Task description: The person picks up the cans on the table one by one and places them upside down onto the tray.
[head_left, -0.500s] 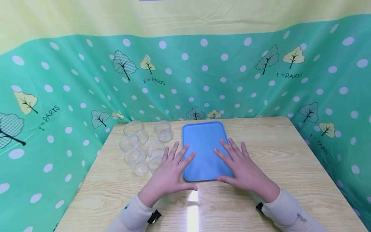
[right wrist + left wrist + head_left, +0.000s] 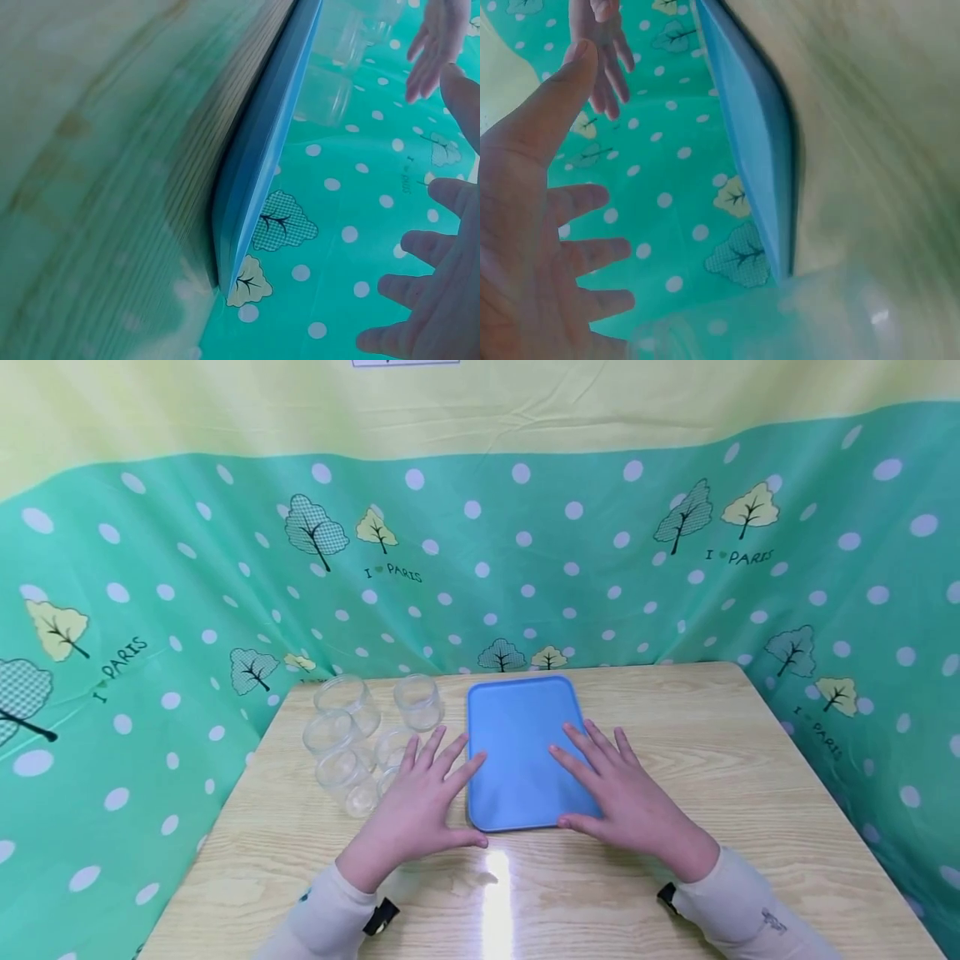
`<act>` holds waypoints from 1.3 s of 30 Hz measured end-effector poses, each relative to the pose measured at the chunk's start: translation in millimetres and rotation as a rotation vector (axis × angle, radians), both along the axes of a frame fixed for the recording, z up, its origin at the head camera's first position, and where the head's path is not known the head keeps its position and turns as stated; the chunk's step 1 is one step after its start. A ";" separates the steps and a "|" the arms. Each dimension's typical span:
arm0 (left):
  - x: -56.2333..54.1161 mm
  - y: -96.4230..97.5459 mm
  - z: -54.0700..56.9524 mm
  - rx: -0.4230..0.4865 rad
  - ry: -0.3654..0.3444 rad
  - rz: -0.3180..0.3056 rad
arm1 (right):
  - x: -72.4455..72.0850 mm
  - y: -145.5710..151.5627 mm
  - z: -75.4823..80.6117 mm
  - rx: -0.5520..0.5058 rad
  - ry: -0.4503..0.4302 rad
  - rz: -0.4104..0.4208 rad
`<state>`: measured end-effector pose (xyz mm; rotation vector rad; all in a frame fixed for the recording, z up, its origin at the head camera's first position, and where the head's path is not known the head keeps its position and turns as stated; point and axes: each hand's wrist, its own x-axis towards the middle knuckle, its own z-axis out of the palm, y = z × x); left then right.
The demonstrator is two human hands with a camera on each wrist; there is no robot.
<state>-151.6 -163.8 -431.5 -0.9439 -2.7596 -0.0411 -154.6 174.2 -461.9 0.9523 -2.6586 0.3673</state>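
Note:
A blue tray (image 2: 517, 752) lies flat on the wooden table, its long sides pointing away from me. My left hand (image 2: 420, 814) hovers spread-fingered over the tray's left side and the nearest clear jars, holding nothing. On the other side, my right hand (image 2: 618, 793) is spread over the tray's right edge, also holding nothing. Several clear round jars (image 2: 418, 702) stand grouped to the left of the tray, some partly hidden behind my left hand. Both wrist views show the hands raised above the tray, with a clear jar (image 2: 765, 322) close to the left wrist camera.
The wooden table (image 2: 720, 760) extends right of the tray and toward me, with a bright light reflection near its front. A green dotted curtain (image 2: 525, 568) with tree prints hangs behind and along both sides. A black wrist strap (image 2: 381, 917) shows under the left sleeve.
My left hand has shifted slightly left, farther from the tray's middle and over more of the nearest jars. The right hand stays nearly in place; the whole head view has shifted a little.

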 end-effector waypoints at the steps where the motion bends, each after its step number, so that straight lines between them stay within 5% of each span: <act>1: -0.4 -2.1 2.1 0.001 -0.007 0.002 | 0.0 -0.2 0.0 -0.001 0.000 -0.001; 12: -5.2 -31.0 22.0 -0.030 -0.057 0.025 | 0.0 -2.0 1.1 -0.009 0.019 0.012; 21: -12.1 -52.5 39.7 -0.055 -0.181 -0.079 | -1.5 -1.4 3.3 -0.027 0.004 0.016; 39: -18.8 -63.9 51.1 -0.053 -0.362 0.020 | -2.5 1.3 3.8 -0.078 -0.057 -0.028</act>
